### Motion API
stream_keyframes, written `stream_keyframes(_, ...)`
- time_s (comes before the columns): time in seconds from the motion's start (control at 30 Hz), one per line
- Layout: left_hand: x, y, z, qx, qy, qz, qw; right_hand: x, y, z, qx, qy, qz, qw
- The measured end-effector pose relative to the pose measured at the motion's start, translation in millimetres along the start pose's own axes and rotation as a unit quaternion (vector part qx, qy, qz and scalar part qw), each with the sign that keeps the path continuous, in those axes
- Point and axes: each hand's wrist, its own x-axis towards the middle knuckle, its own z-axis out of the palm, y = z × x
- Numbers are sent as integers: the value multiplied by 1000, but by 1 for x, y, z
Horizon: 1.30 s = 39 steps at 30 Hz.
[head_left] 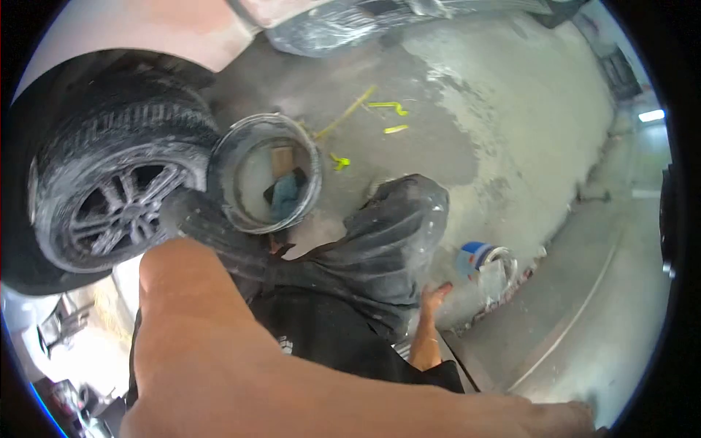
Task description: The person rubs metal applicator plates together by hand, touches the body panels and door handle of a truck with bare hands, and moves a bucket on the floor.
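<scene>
My left hand (pixel 270 372) is very close to the camera and fills the lower edge of the view. Its thumb points up, apart from a finger stretched out to the right, and nothing shows between them. Small and further down, my right hand (pixel 436 295) is beside my right thigh with its fingers apart and holds nothing visible. A can with a blue label (pixel 475 255) stands nearest to it. Between my dark-trousered legs and the wheel is a round bucket (pixel 312 182), holding a brown block (pixel 282 160) and a blue-grey cloth (pixel 286 196).
A dusty car wheel (pixel 131 212) under a pinkish body panel (pixel 146 29) is at the left. Yellow-green strips (pixel 396 130) lie on the stained concrete floor (pixel 526 124). Plastic film (pixel 328 36) covers a part at the top. A ledge (pixel 569 292) runs along the right.
</scene>
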Motion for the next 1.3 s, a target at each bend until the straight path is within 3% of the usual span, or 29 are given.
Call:
stream_keyframes(0.03,-5,1,0,-3,-7,3,1000,12,-28,-11,36,12,61,997)
stream_keyframes(0.1,-15,1,0,-23,-13,7,1000,-12,-33,-39,16,-83,194,977)
stream_keyframes(0.23,-31,1,-1,-47,-24,20,998,-49,-49,-70,27,-188,292,937)
stream_keyframes(0.4,-51,2,-8,-81,-41,30,995,-44,-86,-84,79,-259,330,904)
stream_keyframes(0.7,-79,11,-6,-101,-61,59,991,-14,-140,-90,150,-291,362,873)
stream_keyframes(0.87,-97,19,2,-128,-29,77,988,-36,-129,-101,139,-333,348,865)
stream_keyframes(1.3,-105,9,0,-169,-50,80,981,-65,-134,-131,156,-336,419,829)
